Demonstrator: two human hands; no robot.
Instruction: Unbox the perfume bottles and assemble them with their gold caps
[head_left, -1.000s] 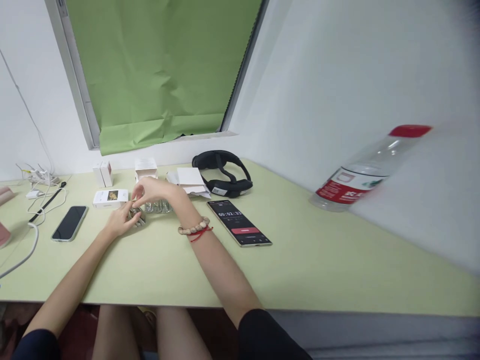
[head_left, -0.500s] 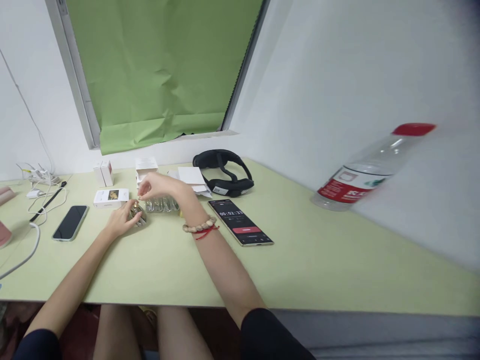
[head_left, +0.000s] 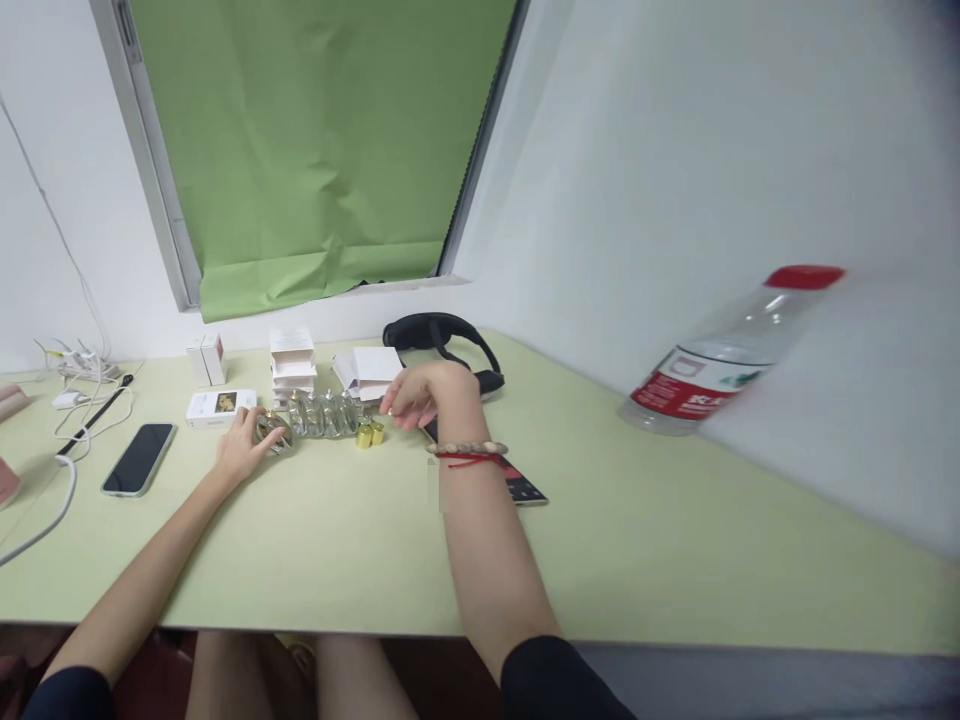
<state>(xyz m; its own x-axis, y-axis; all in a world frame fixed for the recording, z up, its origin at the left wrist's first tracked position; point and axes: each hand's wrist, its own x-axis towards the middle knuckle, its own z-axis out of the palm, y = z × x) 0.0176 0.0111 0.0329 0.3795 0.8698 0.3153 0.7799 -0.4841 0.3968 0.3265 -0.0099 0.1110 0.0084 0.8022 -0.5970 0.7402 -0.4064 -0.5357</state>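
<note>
We have our left hand curled around the glass bottle, at the left end of the row of bottles, which runs sideways across the surface. Our right hand hangs bent just beyond and right of the gold caps, nearer to them than the left (whether its curled fingers pinch anything, we cannot tell). White boxes crowd the far side, while bare room stretches toward our near edge.
</note>
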